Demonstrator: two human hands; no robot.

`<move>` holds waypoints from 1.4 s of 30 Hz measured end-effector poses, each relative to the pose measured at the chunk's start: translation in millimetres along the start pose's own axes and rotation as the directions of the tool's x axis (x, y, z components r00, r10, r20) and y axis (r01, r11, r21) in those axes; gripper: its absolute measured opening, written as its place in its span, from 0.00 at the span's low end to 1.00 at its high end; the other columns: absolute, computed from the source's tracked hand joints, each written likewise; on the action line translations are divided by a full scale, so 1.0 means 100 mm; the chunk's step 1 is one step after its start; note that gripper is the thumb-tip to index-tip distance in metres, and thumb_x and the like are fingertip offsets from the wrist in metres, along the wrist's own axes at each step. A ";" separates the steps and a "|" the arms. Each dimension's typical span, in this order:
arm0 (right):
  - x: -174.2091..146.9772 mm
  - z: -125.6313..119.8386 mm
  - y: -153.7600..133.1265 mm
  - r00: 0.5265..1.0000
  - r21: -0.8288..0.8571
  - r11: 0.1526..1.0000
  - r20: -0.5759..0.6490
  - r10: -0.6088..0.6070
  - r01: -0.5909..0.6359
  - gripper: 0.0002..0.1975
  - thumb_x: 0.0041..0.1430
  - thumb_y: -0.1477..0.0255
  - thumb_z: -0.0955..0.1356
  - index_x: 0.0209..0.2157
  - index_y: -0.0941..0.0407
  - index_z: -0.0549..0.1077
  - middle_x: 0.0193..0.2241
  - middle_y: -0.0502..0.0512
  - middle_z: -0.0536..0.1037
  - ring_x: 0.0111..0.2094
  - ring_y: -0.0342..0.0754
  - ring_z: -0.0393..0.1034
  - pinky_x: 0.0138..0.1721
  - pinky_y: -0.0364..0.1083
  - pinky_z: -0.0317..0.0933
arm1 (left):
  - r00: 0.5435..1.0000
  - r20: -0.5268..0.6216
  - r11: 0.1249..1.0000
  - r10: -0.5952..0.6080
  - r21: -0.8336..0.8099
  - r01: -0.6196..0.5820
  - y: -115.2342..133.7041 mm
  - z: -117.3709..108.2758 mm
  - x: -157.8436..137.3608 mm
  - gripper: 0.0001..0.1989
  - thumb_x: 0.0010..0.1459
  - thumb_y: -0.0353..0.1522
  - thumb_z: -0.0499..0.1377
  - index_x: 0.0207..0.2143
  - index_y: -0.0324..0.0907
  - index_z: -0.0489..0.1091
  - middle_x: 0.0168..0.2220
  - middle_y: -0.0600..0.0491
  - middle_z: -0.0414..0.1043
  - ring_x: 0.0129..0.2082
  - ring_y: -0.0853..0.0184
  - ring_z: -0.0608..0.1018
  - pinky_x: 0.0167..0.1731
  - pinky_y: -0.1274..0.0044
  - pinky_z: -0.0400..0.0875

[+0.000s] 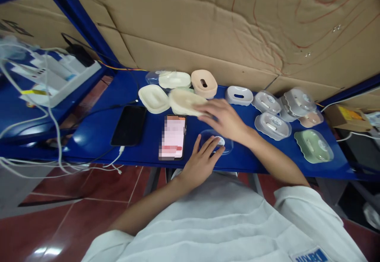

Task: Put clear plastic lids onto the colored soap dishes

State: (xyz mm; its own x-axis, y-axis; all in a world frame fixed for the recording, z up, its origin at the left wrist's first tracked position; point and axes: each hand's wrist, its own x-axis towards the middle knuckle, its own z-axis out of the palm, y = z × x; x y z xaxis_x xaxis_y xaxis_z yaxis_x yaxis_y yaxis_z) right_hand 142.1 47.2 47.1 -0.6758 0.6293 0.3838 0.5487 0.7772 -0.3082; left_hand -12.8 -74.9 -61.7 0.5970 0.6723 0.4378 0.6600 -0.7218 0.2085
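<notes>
A person's right hand [224, 117] holds a cream dish [185, 101] over the middle of a blue table [243, 157], its fingers bent around the dish's right end; motion blur hides how firm the hold is. The dish lies with its long axis running mostly left to right, sloping so that the gripped end sits a little nearer the person and the far end points left, toward a second cream dish [153, 99] beside it. The left hand [204, 159] rests with fingers spread on a clear lid [228, 146] near the table's front edge, gripping nothing; the lid's long axis runs roughly along that edge. A lit phone [173, 137] lies just left of the lid, its long side pointing away from the person, with a dark tablet [129, 126] farther left. Behind the held dish stands a peach box [204, 80] with a slot in its top; at right, a green box [312, 145] sits under a clear cover.
</notes>
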 end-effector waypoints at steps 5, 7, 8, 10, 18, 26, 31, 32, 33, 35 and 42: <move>-1.63 -0.22 -0.18 0.939 -0.128 0.940 -0.186 0.291 -0.317 0.14 0.75 0.69 0.68 0.59 0.51 0.76 0.51 0.58 0.83 0.51 0.54 0.78 0.53 0.54 0.67 | 0.993 0.027 0.993 -0.114 0.024 0.114 0.04 0.01 0.05 0.25 0.73 0.25 0.53 0.70 0.39 0.65 0.75 0.41 0.60 0.75 0.46 0.63 0.74 0.42 0.51; -2.05 -0.18 -0.20 0.911 -0.177 0.898 -0.169 0.377 -0.404 0.16 0.75 0.69 0.68 0.60 0.50 0.76 0.51 0.58 0.83 0.50 0.55 0.78 0.51 0.55 0.67 | 0.984 0.014 0.983 -0.176 0.052 0.175 0.06 0.02 0.08 0.30 0.73 0.26 0.54 0.74 0.34 0.57 0.77 0.35 0.52 0.78 0.42 0.56 0.73 0.41 0.53; -2.19 -0.16 -0.22 0.907 -0.194 0.888 -0.145 0.395 -0.417 0.16 0.75 0.69 0.68 0.60 0.50 0.76 0.51 0.58 0.83 0.50 0.56 0.78 0.51 0.56 0.67 | 0.983 0.002 0.982 -0.181 0.059 0.181 0.08 0.02 0.09 0.31 0.72 0.26 0.55 0.75 0.33 0.55 0.77 0.33 0.49 0.78 0.41 0.53 0.72 0.41 0.54; -2.31 -0.12 -0.23 0.922 -0.184 0.904 -0.064 0.381 -0.386 0.16 0.75 0.69 0.67 0.61 0.49 0.76 0.51 0.58 0.83 0.52 0.56 0.78 0.53 0.57 0.68 | 0.993 -0.004 0.991 -0.118 0.059 0.118 0.09 0.02 0.11 0.33 0.72 0.25 0.56 0.76 0.35 0.54 0.78 0.33 0.48 0.78 0.40 0.53 0.72 0.43 0.56; -1.42 -0.19 0.67 0.924 -0.330 0.864 -0.116 0.363 -0.381 0.27 0.76 0.75 0.59 0.72 0.66 0.62 0.70 0.72 0.67 0.72 0.61 0.61 0.71 0.61 0.57 | 0.986 0.047 0.987 0.159 -0.006 -0.159 0.10 -0.01 0.09 0.16 0.75 0.30 0.57 0.61 0.43 0.73 0.62 0.45 0.76 0.67 0.52 0.72 0.73 0.41 0.49; -0.87 -0.17 0.94 0.847 -0.462 0.739 -0.051 0.530 -0.490 0.18 0.75 0.71 0.61 0.56 0.60 0.79 0.53 0.66 0.82 0.55 0.63 0.75 0.64 0.64 0.58 | 0.992 -0.019 0.985 0.126 -0.117 -0.127 0.08 -0.08 0.07 0.13 0.73 0.32 0.61 0.57 0.42 0.72 0.47 0.48 0.81 0.48 0.58 0.80 0.48 0.66 0.72; -1.60 -0.18 0.15 0.932 -0.310 0.879 -0.130 0.338 -0.362 0.16 0.76 0.67 0.64 0.58 0.54 0.77 0.49 0.61 0.83 0.52 0.56 0.76 0.59 0.58 0.63 | 0.991 -0.127 0.992 0.030 -0.117 -0.045 0.06 -0.08 0.03 0.25 0.73 0.35 0.61 0.68 0.43 0.64 0.60 0.39 0.74 0.57 0.53 0.79 0.54 0.64 0.73; -1.75 -0.13 -0.03 0.946 -0.323 0.889 -0.116 0.303 -0.324 0.16 0.76 0.69 0.65 0.60 0.53 0.76 0.48 0.60 0.83 0.51 0.55 0.77 0.62 0.59 0.61 | 0.989 -0.143 0.995 0.032 -0.090 -0.045 0.06 -0.09 0.02 0.26 0.72 0.35 0.62 0.69 0.44 0.63 0.64 0.37 0.71 0.61 0.51 0.77 0.57 0.61 0.72; -1.87 -0.07 -0.18 0.956 -0.333 0.897 -0.099 0.275 -0.292 0.17 0.76 0.71 0.65 0.62 0.52 0.75 0.48 0.59 0.83 0.51 0.55 0.78 0.65 0.62 0.58 | 0.989 -0.146 0.997 0.037 -0.066 -0.047 0.06 -0.09 0.02 0.26 0.72 0.35 0.63 0.69 0.44 0.64 0.66 0.36 0.69 0.64 0.49 0.74 0.59 0.59 0.71; -2.05 0.05 -0.40 0.969 -0.316 0.916 -0.062 0.239 -0.246 0.21 0.75 0.74 0.65 0.66 0.50 0.71 0.52 0.60 0.83 0.53 0.54 0.78 0.70 0.66 0.54 | 0.991 -0.118 0.997 0.060 -0.044 -0.065 0.05 -0.10 0.02 0.24 0.71 0.34 0.63 0.67 0.42 0.67 0.68 0.37 0.68 0.68 0.49 0.71 0.64 0.58 0.68; -2.14 0.16 -0.43 0.990 -0.125 0.982 0.003 0.143 -0.142 0.28 0.75 0.75 0.66 0.72 0.48 0.63 0.62 0.58 0.79 0.68 0.54 0.69 0.74 0.67 0.56 | 0.990 -0.071 0.989 0.121 -0.071 -0.126 0.04 -0.14 0.03 0.08 0.72 0.31 0.62 0.51 0.45 0.77 0.53 0.49 0.81 0.59 0.59 0.78 0.69 0.61 0.64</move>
State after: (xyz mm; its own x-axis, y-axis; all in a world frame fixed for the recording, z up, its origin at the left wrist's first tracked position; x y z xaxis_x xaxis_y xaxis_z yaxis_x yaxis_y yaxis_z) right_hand 254.7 -120.8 -35.8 -0.5916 0.7342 0.3331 0.6962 0.6736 -0.2480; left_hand -14.8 -77.7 -47.8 0.6385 0.5665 0.5209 0.5455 -0.8106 0.2129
